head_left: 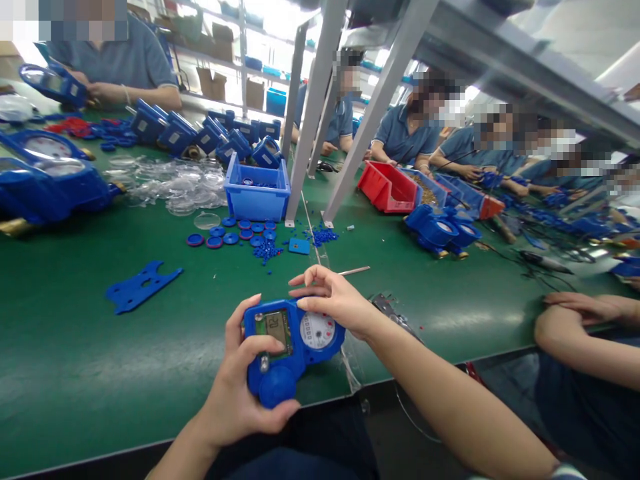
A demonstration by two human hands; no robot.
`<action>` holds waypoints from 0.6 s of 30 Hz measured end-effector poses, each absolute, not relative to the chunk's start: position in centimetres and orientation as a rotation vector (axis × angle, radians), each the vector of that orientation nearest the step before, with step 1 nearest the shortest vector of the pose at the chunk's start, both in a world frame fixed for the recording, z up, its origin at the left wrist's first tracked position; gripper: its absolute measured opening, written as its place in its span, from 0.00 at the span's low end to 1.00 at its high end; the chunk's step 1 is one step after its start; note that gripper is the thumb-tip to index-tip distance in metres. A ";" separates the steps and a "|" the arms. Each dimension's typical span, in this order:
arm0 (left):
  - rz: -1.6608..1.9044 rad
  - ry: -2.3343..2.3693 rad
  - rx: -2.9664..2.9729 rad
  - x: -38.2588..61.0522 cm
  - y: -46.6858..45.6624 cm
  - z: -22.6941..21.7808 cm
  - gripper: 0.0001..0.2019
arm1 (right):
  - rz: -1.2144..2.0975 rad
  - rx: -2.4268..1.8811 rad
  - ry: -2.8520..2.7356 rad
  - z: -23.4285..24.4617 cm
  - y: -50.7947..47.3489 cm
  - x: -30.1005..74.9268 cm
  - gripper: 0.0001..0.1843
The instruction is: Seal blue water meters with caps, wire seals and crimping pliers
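A blue water meter (295, 363) with a small digital display and a round white dial is tilted towards me above the front of the green bench. My left hand (240, 373) is closed round its left side, thumb below and one finger lying across the display. At the far edge, my right hand (337, 300) touches the casing near the dial with its thumb. Its other fingers are stretched out and apart beyond the meter. A round blue cap (277, 387) sits on the meter's near end. The meter's underside is hidden.
A flat blue plate (144, 287) lies to the left on the green bench (65, 347). Beyond are blue discs (231, 239), a blue bin (257, 200), clear covers (185, 183) and metal posts (305, 120). More meters (440, 230) stand right; a co-worker's arm (590, 340) is nearby.
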State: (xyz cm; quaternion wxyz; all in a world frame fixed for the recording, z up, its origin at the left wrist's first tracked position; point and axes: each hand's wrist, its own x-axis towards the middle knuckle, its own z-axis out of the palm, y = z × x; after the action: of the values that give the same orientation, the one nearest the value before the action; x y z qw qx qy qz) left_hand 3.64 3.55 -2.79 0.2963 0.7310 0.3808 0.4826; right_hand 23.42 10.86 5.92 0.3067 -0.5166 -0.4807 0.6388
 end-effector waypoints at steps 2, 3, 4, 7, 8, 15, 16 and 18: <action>1.287 1.017 1.956 3.6 3.6 -2.8 0.23 | 1.743 -1.324 -1.223 6.1 10.7 23.5 0.25; 1.286 1.016 1.971 3.5 3.7 -2.9 0.23 | 1.785 -1.302 -1.196 6.2 10.7 23.7 0.25; 1.281 1.012 1.990 3.4 3.7 -3.0 0.24 | 1.826 -1.285 -1.173 6.4 10.7 23.8 0.26; 1.271 1.007 2.025 3.3 3.7 -3.2 0.25 | 1.868 -1.287 -1.183 6.6 10.7 23.9 0.26; 1.273 1.008 2.027 3.3 3.7 -3.2 0.25 | 1.848 -1.307 -1.205 6.6 10.7 23.8 0.25; 1.317 1.095 1.970 3.6 3.3 -3.6 0.20 | 1.694 -1.322 -1.363 5.8 11.1 23.1 0.18; 1.324 1.105 1.970 3.5 3.4 -3.7 0.21 | 1.676 -1.316 -1.373 5.7 11.2 23.2 0.17; 1.315 1.131 1.983 3.4 3.8 -4.0 0.21 | 1.661 -1.290 -1.368 5.2 11.3 23.3 0.16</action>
State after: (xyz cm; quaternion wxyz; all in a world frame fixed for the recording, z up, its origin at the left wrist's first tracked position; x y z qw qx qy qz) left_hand 3.37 3.77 -3.96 0.2505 0.7287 0.4156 0.4832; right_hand 23.26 11.28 5.24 0.3108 -0.4887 -0.5183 0.6292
